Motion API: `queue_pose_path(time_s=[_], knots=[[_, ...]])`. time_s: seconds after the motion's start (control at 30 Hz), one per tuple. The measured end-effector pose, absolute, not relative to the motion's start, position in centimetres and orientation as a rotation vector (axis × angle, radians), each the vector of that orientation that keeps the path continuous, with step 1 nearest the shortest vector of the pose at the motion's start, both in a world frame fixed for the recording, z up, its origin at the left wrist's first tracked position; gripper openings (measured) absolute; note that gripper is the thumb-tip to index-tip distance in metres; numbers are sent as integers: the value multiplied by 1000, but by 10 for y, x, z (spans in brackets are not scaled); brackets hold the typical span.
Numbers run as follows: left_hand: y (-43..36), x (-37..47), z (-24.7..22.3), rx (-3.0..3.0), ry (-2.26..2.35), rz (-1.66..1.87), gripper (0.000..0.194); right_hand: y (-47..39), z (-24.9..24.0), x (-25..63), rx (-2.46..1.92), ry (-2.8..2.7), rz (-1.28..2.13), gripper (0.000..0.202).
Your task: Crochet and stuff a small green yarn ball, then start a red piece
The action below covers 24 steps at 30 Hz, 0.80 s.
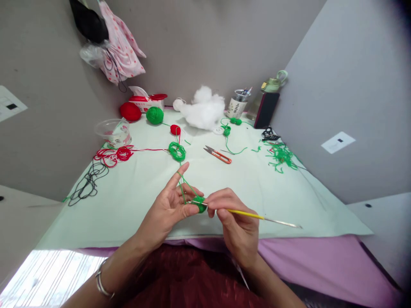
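Note:
My left hand (173, 201) pinches a small green crochet piece (199, 204) between thumb and fingers. Green yarn runs over its raised index finger and down to the piece. My right hand (236, 222) grips a crochet hook (245, 213) with a yellow handle and metal ends. The hook's left end lies at the green piece, its tip close to the yarn; whether it passes through a stitch I cannot tell. Just beyond my left hand lies a loose coil of green yarn (177, 151), linked to the strand on my finger.
Orange-handled thread snips (218, 155) lie mid-table. White stuffing (204, 109), a green yarn ball (154, 115), a red yarn ball (130, 111), a pen can (237, 104) and a phone (267, 110) stand at the back. Green yarn scraps (281, 156) lie right, a plastic tub (114, 133) left.

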<state>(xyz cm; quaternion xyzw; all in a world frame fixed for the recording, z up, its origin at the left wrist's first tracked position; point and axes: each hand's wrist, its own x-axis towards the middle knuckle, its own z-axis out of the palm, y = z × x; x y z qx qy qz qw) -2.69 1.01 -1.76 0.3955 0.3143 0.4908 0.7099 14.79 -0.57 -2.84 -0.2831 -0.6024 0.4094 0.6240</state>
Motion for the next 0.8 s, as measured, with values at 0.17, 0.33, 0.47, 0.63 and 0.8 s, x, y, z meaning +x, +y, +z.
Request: queue_pose_path(time_s=[0.17,0.33,0.47,0.63,0.8], knots=[[11,-26,-16,886,671,1114,110,-7,-23,148,-703,-1457,819,25],[10,-26,-14,938,697,1147,111,-3,-27,144,-666,-1354,934,21],[9,-25,-12,998,713,1202,105,-1,-32,141,-581,-1189,1083,19],[6,-23,-10,998,732,1222,104,0,-33,142,-547,-1152,1118,20],[5,-24,-9,1011,784,1199,108,-3,-28,145,-584,-1261,973,21]])
